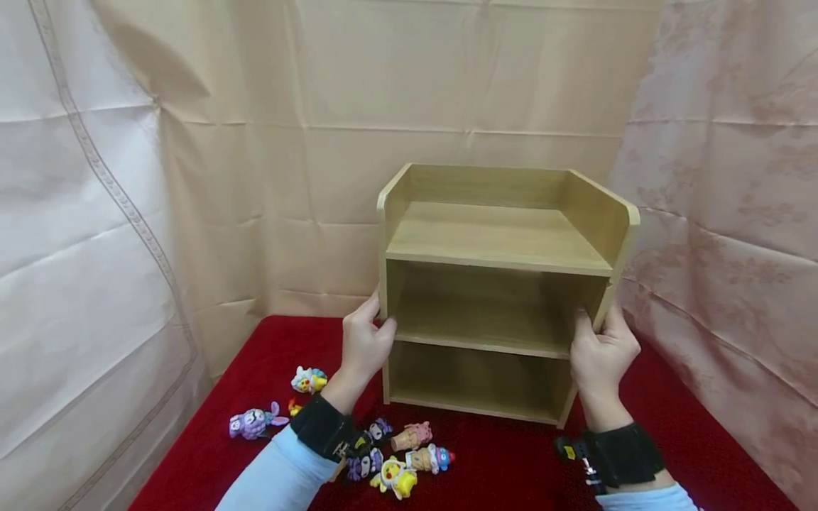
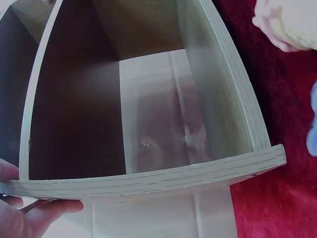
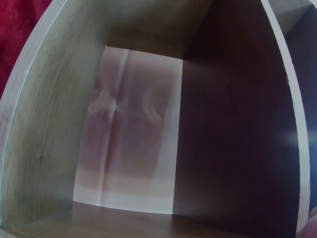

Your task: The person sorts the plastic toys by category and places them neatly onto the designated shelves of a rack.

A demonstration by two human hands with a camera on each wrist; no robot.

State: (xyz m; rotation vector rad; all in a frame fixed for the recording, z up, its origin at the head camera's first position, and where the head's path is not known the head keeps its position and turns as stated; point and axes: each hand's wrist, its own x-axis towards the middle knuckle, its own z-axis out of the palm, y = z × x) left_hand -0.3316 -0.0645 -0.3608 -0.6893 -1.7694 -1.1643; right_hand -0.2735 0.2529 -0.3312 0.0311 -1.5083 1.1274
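A light wooden shelf unit (image 1: 498, 231) with a raised-edge top and two compartments below faces me, tilted slightly. My left hand (image 1: 367, 341) grips its left side panel (image 2: 163, 177), with the thumb at the front edge near the middle board. On the opposite side my right hand (image 1: 603, 351) holds the right side panel, thumb inside the middle compartment and fingers round the outside. In the right wrist view the inside of the compartment (image 3: 237, 124) fills the frame, and only a sliver of that hand shows. Whether the base touches the cloth I cannot tell.
Several small toy figures lie on the red cloth (image 1: 498, 465) at front left, among them a purple rabbit-eared figure (image 1: 254, 422), a yellow figure (image 1: 395, 477) and a pink-topped cone figure (image 1: 412, 436). Beige curtains (image 1: 307, 156) hang behind and pale ones at both sides.
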